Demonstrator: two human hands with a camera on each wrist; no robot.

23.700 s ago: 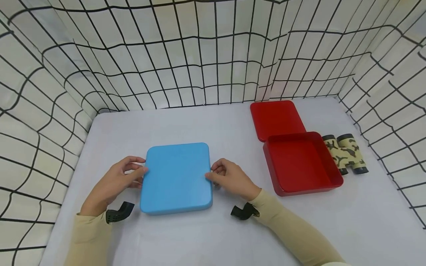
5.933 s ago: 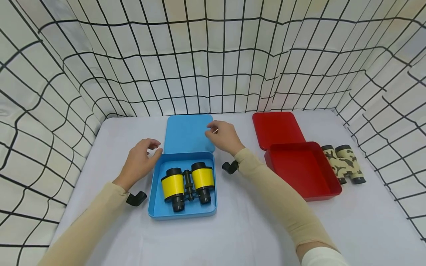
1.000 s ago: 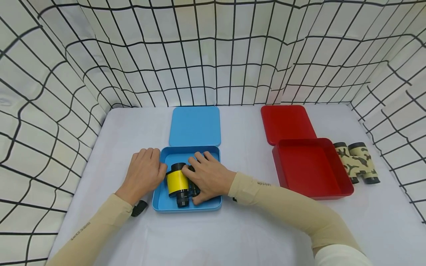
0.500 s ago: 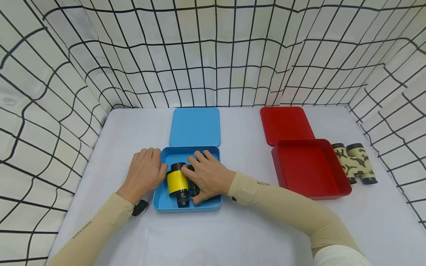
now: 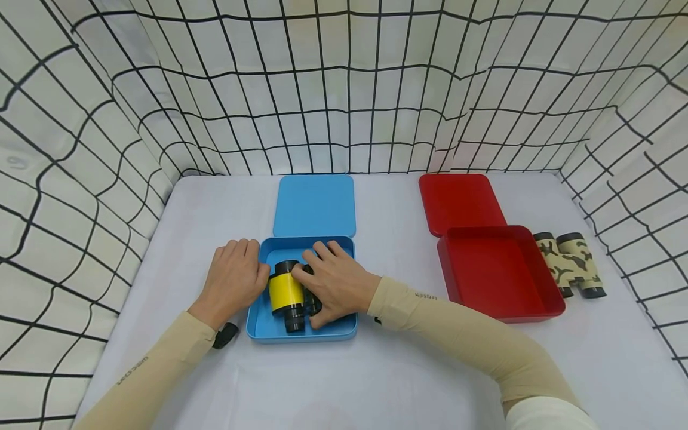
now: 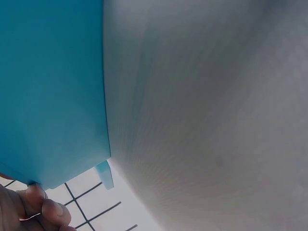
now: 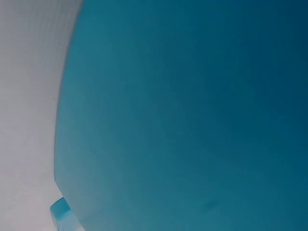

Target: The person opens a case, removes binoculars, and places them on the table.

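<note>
Yellow-and-black binoculars (image 5: 286,292) lie in the blue box (image 5: 301,338) in the head view. My right hand (image 5: 338,283) reaches over the box's right wall and grips the right barrel, hiding most of it. At the left wall, my left hand (image 5: 232,279) holds the rim with curled fingers. The left wrist view shows that hand's fingertips (image 6: 53,211) beside the box's outer wall (image 6: 53,91). Only the blue wall (image 7: 173,110) and some white table fill the right wrist view; no fingers show there. Behind the box, its blue lid (image 5: 314,205) lies flat.
To the right stands an open red box (image 5: 502,275), with its red lid (image 5: 461,203) behind it. Camouflage binoculars (image 5: 574,266) lie against its right side. Black-and-white grid netting (image 5: 349,95) encloses the white table (image 5: 398,382) at the back and sides.
Long ago the blue lid covered the box; later it lay behind, with both hands off the binoculars. Since then, the hands have taken hold of box and binoculars. Over the last second, they barely move.
</note>
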